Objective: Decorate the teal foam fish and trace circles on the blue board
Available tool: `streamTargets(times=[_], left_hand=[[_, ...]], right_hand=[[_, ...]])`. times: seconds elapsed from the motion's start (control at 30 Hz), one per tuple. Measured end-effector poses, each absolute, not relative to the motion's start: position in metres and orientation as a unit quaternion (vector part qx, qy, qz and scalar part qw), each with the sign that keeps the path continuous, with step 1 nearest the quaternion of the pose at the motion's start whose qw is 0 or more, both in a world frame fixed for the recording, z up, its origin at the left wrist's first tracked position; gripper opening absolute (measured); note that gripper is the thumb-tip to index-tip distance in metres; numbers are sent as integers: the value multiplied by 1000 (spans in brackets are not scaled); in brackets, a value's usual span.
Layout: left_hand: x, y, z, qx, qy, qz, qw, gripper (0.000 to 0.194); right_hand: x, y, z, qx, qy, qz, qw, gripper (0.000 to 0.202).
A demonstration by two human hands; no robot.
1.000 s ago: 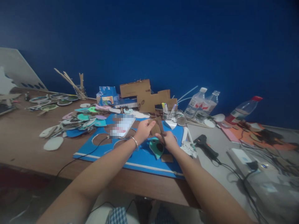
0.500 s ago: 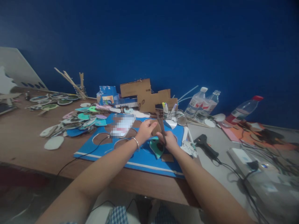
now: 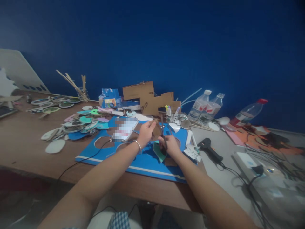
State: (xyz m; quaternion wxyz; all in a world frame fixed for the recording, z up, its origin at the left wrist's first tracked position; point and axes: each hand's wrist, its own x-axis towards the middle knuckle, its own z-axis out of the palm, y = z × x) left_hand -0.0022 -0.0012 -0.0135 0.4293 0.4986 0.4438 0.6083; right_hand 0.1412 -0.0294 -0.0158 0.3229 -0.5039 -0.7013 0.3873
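At the frame's centre, the scissors (image 3: 164, 143) in the right hand (image 3: 172, 144) opened, their blades parting. The cardboard piece (image 3: 156, 131) shifted slightly left.

One pair of scissors (image 3: 162, 128), three bottles (image 3: 198, 105)

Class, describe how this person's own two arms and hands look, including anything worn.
The left hand and right hand are ungloved, and both forearms are sleeveless. A thin, curved, silver-coloured bangle circles the left wrist; the right wrist shows no jewellery.
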Motion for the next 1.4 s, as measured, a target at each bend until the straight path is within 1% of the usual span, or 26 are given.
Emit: streamTargets(times=[0.1,0.23,0.33,0.4,0.5,0.63,0.83,0.97,1.17,1.4], left_hand=[[-5,1,-12,449,477,632,413,38],[-11,5,-8,407,497,648,410,40],[-13,6,-5,419,478,651,413,33],[-12,6,-4,446,447,644,432,28],[-10,3,-2,479,416,630,448,23],[-8,-1,-1,511,435,599,436,19],[-10,0,-7,551,472,552,413,28],[-11,-1,-6,579,482,532,386,29],[-7,-5,-6,577,484,536,383,29],[-2,-8,-8,544,478,556,408,30]], right_hand=[[142,-26,-19,-505,-682,408,336,52],[147,-21,-21,-530,-727,349,263,49],[148,-21,-22,-528,-743,347,220,48],[147,-20,-23,-533,-744,345,210,48],[146,-19,-25,-540,-741,336,214,48],[145,-20,-25,-548,-733,341,215,50],[145,-24,-20,-550,-734,324,231,49],[144,-23,-23,-555,-722,341,235,50],[146,-22,-24,-522,-749,320,255,45],[146,-23,-20,-481,-755,363,259,45]])
